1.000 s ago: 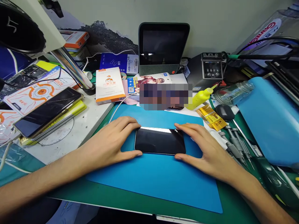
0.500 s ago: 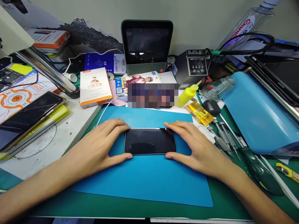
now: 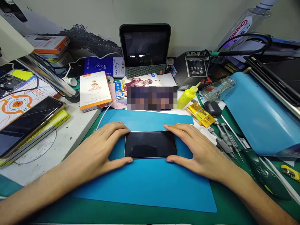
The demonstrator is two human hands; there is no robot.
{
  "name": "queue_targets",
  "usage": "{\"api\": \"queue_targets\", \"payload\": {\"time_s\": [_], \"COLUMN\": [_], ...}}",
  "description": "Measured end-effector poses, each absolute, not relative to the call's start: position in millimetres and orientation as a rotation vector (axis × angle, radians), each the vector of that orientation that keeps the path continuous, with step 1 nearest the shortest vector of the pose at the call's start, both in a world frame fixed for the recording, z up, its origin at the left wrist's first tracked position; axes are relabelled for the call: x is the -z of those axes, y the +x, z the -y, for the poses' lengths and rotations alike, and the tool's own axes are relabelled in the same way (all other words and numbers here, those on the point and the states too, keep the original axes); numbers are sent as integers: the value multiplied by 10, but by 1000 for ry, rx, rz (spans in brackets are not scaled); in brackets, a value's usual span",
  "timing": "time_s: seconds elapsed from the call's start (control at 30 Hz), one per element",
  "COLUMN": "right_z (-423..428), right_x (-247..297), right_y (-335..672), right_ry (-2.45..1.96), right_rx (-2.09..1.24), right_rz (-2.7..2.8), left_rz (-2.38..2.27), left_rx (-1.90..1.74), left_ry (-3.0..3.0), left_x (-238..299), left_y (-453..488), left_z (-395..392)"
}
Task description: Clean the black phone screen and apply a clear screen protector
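A smartphone (image 3: 150, 144) with a dark screen lies sideways on a blue mat (image 3: 150, 187), its long edges running left to right. My left hand (image 3: 109, 145) grips its left end, thumb at the near edge and fingers at the far edge. At the other end, my right hand (image 3: 189, 147) holds the phone the same way, thumb near and fingertips on the far corner. The screen faces up and shows faint reflections. Parts of the phone's short ends sit between the curved fingers and thumbs.
Beyond the mat stand a tablet-like display (image 3: 145, 47), a black control box (image 3: 191, 70) and a yellow squeeze bottle (image 3: 187, 97). Several screwdrivers (image 3: 226, 136) lie at right beside a blue sheet (image 3: 260, 118). On the left are a white-orange box (image 3: 95, 90), a lamp post (image 3: 49, 75) and another phone (image 3: 30, 122).
The whole scene sits slightly lower in the picture, as from a small head movement. Both hands keep the same hold on the phone.
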State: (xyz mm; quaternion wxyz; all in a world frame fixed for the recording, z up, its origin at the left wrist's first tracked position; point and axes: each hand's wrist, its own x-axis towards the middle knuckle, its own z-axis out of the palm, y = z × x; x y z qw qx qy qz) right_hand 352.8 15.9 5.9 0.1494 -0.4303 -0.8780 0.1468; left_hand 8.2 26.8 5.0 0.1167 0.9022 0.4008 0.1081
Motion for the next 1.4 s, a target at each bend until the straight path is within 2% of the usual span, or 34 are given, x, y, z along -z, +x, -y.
{"api": "queue_targets", "payload": {"time_s": [1.03, 1.4], "right_z": [-153, -181], "right_x": [9, -18], "right_y": [3574, 3565], "right_ry": [-1250, -1316], "right_rx": [-372, -472], "right_rz": [2543, 2524], "left_rz": [-1176, -1176], "left_rx": [-335, -274], "left_ry": [2618, 2691], "left_x": [-55, -34], "left_y": [89, 70], "left_z": [-277, -270]}}
